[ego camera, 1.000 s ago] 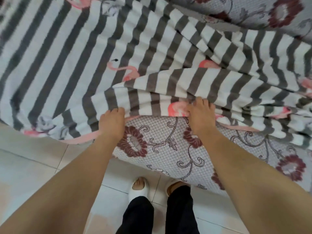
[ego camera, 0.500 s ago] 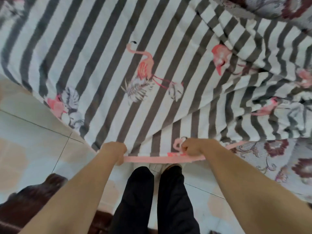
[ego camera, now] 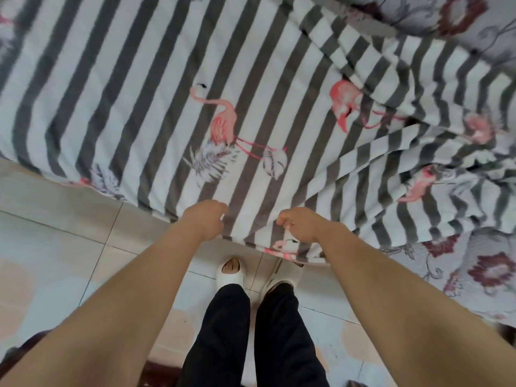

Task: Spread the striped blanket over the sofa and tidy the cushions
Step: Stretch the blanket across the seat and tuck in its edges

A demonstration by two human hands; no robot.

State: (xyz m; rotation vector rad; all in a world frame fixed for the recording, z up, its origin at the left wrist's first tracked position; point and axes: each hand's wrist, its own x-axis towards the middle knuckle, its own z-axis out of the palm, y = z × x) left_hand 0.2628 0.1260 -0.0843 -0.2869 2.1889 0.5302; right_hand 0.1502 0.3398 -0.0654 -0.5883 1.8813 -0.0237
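A: We start with the grey-and-white striped fleece blanket with pink flamingo prints [ego camera: 173,88]. It lies spread wide across the upper part of the view, draped over the sofa in its pale quilted cover with dark red flowers [ego camera: 491,272], which shows bare beyond the blanket's right edge and at the top right corner.

B: And our hands? We see the left hand [ego camera: 205,219] at the blanket's near hem, fingers curled round the edge of the fabric. The right hand [ego camera: 300,224] is just beside it along the same hem, pinching the cloth near the pink trim.

A: Agreed, both grip the blanket. Between them the hem hangs in a short span, with a small flamingo print just below our right wrist.

B: To the right of our hands the blanket is bunched into folds and ripples; to the left it lies smoother, its edge hanging over the pale tiled floor [ego camera: 55,247].

A: Below the hem we see our white open-toed slippers [ego camera: 230,272] and black trousers [ego camera: 223,331] on those tiles.

B: No cushions that we can make out.
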